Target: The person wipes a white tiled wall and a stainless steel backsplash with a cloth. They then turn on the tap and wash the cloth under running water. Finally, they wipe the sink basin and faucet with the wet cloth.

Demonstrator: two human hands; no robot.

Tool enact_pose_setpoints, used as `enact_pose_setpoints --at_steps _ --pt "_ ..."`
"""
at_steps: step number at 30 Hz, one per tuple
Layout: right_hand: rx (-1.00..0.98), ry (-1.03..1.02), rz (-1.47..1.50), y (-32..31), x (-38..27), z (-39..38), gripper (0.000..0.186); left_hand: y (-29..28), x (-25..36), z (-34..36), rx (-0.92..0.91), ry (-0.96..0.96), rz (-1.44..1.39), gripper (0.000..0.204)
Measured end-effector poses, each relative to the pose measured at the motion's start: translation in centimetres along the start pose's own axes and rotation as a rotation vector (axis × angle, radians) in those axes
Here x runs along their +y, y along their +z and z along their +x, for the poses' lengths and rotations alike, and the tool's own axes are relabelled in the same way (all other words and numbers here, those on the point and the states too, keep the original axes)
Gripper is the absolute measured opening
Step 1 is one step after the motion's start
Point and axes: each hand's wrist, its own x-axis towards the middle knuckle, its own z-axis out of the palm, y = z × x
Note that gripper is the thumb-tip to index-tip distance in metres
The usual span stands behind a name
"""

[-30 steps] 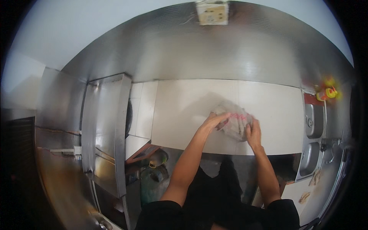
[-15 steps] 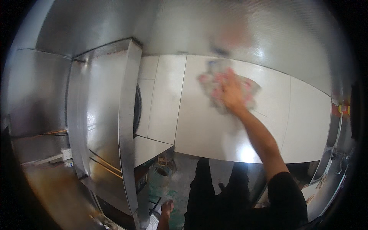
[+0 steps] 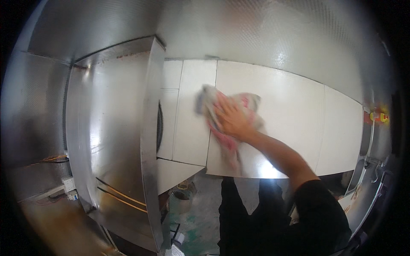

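My right fingers (image 3: 221, 110) lie spread over the cloth (image 3: 225, 139); left ones are unseen. I should press its six-o'clock end (image 3: 232, 158) evenly.

Open desk (image 3: 294, 115) stretches toward three o'clock of the right hand (image 3: 232, 119); a steel housing (image 3: 115, 115) blocks nine, a metal wall (image 3: 273, 38) twelve.

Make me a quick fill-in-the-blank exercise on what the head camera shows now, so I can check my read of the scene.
1. The hand resting on the patterned cloth is the person's ____ one.
2. The person's other hand is ____ of view.
3. In the picture, the big metal casing stands on the ____ side of the white counter.
4. The sleeve on the arm in view is ____ in colour.

Missing words: right; out; left; black.
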Motion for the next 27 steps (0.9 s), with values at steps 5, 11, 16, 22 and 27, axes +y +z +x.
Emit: enact_pose_setpoints --at_steps 5,11,16,22,27 --pt "-0.198 -0.198 0.004 1.6 -6.5 -6.0 0.064 -1.3 1.9 -0.5 0.034 -0.004 -0.014 0.041" --pt "-0.285 -0.114 -0.055 -1.0 -0.4 -6.8 0.056 -1.6 2.2 0.0 0.017 0.013 -0.047 0.041" --pt "0.047 0.100 0.051 1.8 0.6 8.1 0.065 -2.1 3.8 1.6 0.033 0.029 -0.019 0.041" --pt "-0.232 -0.192 -0.019 0.5 -15.8 -1.1 0.077 -1.6 3.1 0.4 0.090 -0.010 -0.087 0.042" --pt "-0.387 -0.295 0.223 2.9 -12.0 -7.8 0.075 -2.8 3.7 0.0 0.064 0.027 -0.046 0.042"
